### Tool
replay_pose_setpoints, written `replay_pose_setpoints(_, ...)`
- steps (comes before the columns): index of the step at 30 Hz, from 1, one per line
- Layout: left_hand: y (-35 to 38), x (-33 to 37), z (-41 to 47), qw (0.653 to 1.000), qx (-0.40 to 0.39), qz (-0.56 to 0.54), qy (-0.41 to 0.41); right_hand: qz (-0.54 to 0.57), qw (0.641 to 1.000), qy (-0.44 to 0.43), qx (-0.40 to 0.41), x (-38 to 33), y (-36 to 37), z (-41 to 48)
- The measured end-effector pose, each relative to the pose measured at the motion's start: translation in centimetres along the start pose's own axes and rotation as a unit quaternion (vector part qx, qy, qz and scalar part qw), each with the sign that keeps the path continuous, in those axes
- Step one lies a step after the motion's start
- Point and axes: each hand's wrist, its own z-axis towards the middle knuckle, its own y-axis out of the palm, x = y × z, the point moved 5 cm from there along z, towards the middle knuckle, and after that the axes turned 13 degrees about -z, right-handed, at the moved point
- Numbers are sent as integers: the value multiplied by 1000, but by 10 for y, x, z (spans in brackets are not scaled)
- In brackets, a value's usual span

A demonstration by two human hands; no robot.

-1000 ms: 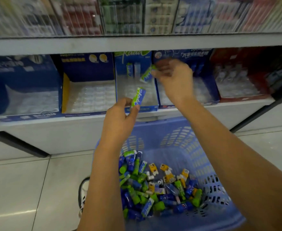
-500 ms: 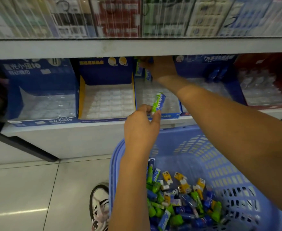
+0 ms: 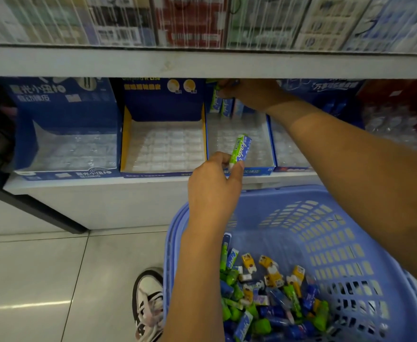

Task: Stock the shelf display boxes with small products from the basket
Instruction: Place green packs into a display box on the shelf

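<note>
Left hand (image 3: pixel 214 188) pinching green-and-blue rectangular product pack (image 3: pixel 241 150) over blue cardboard display box (image 3: pixel 256 171) — right hand (image 3: pixel 249 93) gripping second green pack (image 3: pixel 215 102) in box's back row. Blue perforated plastic basket (image 3: pixel 325 218) standing below.

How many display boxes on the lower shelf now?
5, left to right: far-left blue box, yellow-edged box, middle box under the right hand, half-hidden blue box, red box. More may sit off-frame.
</note>
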Motion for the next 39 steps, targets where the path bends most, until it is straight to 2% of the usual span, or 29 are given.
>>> replay_pose_setpoints(5,0,0,1,1000,3,5,4,-26,1000,9,2,-5,4,3)
replay_pose_setpoints(10,0,0,2,1000,5,4,4,-205,978,-26,28,-14,12,-2)
replay_pose_setpoints(16,0,1,1,1000,12,-22,0,-228,974,-17,0,-21,9,-14)
replay_pose_setpoints(18,-2,2,-2,996,42,-83,-11,-182,983,9,34,-23,-1,-29)
replay_pose_setpoints(20,-3,1,-5,989,66,-134,-17,-62,996,43,55,-20,-11,-55)
replay_pose_setpoints(22,-1,3,-7,985,72,-155,-12,152,986,69,-27,-20,-11,-87)
replay_pose_setpoints(23,0,3,-7,984,72,-161,-8,208,974,59,-73,-23,-9,-103)
replay_pose_setpoints(25,1,6,-8,984,74,-162,6,230,968,27,-100,-26,-10,-122)
replay_pose_setpoints(28,3,8,-8,987,75,-138,24,233,971,47,-1,-19,-22,-119)
replay_pose_setpoints(31,11,9,-9,998,15,-9,60,132,981,85,115,-8,-32,-94)
replay_pose_setpoints(34,23,7,-12,988,-54,117,90,83,988,81,105,-8,-14,-65)
replay_pose_setpoints(39,24,4,-9,982,-66,149,99,-25,996,9,88,-24,10,-37)
